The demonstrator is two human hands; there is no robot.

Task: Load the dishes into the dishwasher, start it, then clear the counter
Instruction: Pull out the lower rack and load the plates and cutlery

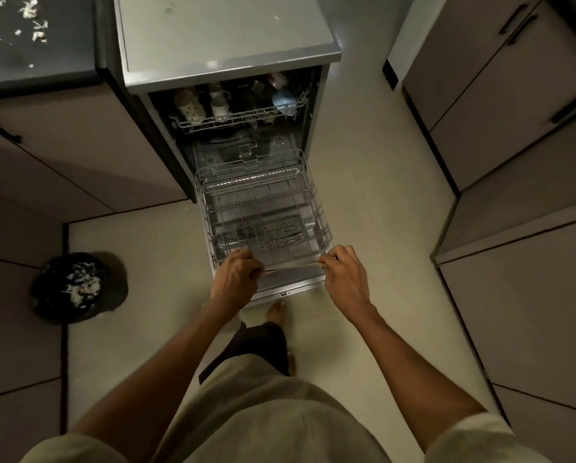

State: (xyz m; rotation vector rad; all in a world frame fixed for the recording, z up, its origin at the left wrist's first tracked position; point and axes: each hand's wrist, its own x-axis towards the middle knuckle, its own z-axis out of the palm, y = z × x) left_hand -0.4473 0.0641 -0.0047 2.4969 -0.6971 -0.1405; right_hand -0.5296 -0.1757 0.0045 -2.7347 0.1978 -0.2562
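The dishwasher (226, 38) stands open in front of me, its door (290, 282) folded down flat. The lower wire rack (263, 208) is pulled out over the door and holds only some cutlery near its front. My left hand (238, 277) grips the rack's front rim at the left corner. My right hand (345, 279) grips the same rim at the right corner. Higher up, the upper rack (236, 118) sits inside the machine with several cups and mugs, among them a spotted cup (189, 106) and a pale blue cup (285, 100).
A dark counter (36, 38) with white scraps lies at the upper left. A black bin (71, 285) full of waste stands on the floor to the left. Cabinets (513, 111) line the right side. My bare feet (276, 310) are just below the door.
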